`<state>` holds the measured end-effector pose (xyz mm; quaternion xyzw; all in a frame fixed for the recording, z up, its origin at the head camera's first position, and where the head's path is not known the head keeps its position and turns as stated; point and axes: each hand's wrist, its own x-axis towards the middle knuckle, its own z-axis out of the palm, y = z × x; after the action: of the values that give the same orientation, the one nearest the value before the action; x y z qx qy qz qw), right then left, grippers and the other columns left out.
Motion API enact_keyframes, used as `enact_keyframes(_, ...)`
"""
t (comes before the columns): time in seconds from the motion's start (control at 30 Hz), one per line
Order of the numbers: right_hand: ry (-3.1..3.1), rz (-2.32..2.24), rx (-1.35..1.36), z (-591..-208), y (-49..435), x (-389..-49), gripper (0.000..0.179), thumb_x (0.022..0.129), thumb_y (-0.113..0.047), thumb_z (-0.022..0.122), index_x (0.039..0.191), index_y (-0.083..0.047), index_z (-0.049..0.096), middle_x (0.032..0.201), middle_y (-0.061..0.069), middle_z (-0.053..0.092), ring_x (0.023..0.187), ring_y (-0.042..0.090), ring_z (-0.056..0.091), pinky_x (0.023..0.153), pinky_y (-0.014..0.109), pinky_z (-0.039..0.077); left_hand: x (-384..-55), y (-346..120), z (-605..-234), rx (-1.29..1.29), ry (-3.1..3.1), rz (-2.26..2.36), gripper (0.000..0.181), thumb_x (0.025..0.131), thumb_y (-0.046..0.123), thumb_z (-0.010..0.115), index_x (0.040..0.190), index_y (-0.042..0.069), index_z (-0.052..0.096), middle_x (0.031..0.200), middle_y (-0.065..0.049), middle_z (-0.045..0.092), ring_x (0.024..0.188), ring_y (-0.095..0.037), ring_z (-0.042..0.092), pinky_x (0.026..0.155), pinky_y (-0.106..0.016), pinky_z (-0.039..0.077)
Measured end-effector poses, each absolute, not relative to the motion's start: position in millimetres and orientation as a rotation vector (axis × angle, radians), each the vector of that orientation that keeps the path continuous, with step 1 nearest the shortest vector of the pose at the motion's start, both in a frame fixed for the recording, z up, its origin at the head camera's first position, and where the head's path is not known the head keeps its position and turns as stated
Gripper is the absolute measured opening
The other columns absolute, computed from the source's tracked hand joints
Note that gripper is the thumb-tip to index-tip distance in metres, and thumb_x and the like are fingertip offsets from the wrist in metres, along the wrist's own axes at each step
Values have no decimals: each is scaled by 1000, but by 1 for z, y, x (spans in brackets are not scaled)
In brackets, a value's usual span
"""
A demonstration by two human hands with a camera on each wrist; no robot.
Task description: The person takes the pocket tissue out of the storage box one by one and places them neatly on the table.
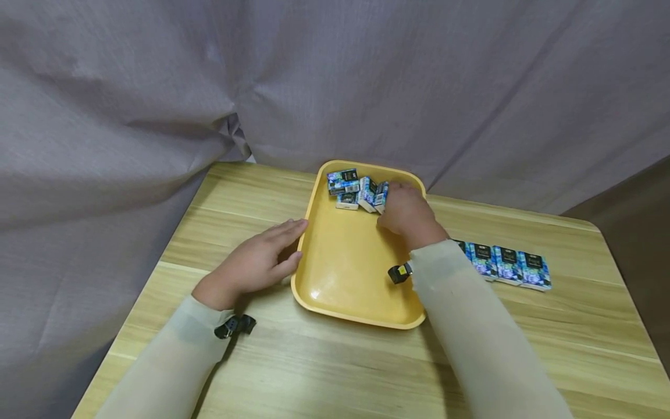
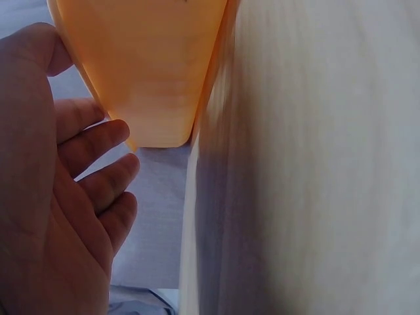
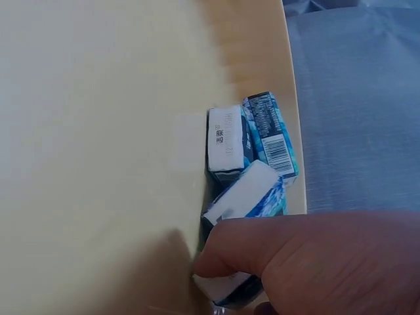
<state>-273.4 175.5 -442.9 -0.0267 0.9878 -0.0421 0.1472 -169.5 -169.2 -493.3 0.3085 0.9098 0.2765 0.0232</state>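
A yellow tray (image 1: 361, 321) lies on the table. My left hand (image 1: 256, 259) touches its left rim, with fingers loosely extended; in the left wrist view the fingertips (image 2: 118, 131) are at the tray's edge. Inside the tray, near the far right corner, my right hand (image 1: 410, 212) grips a small blue-and-white tissue pack (image 3: 226, 289) between thumb and fingers, its far part hidden by the hand. Beside it, several tissue packs (image 1: 342, 181) lie at the tray's far end, tilted and leaning on each other, one on top of another at the left.
To the right of the tray, a row of tissue packs (image 1: 508, 265) lies side by side on the wooden table (image 1: 314, 372), partly hidden by my right sleeve. A grey curtain (image 1: 366, 87) hangs right behind the table's far edge.
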Motion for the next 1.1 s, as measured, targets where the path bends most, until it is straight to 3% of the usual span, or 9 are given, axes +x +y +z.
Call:
enact_keyframes(0.37, 2859, -115, -49, -445, 173, -272, 94, 97, -29, 80, 170, 7, 32, 163, 33, 50, 150, 54, 49, 123, 66, 50, -169, -170, -491, 945, 2806, 858, 71, 116, 49, 54, 178, 20, 36, 180, -5, 43, 169, -31, 40, 140, -52, 35)
enact_keyframes(0.57, 2897, -146, -40, -450, 172, -270, 83, 99, -23, 76, 167, 2, 37, 156, 27, 55, 142, 51, 55, 115, 67, 55, -169, -170, -492, 951, 2809, 858, 71, 116, 49, 55, 178, 20, 36, 180, -5, 43, 169, -31, 41, 139, -52, 35)
enact_keyframes(0.8, 2904, -175, -24, -450, 174, -267, 82, 101, -20, 72, 171, -5, 33, 167, 21, 50, 148, 49, 49, 119, 68, 52, -169, -168, -490, 954, 2809, 852, 71, 116, 47, 56, 178, 19, 36, 180, -6, 44, 169, -31, 41, 139, -52, 35)
enact_keyframes(1.1, 2947, -181, -69, -452, 175, -265, 79, 98, -19, 75, 166, -6, 37, 165, 20, 49, 140, 47, 50, 116, 67, 54, -167, -168, -489, 931, 2810, 863, 71, 116, 48, 56, 178, 20, 36, 180, -6, 43, 168, -32, 41, 139, -53, 35)
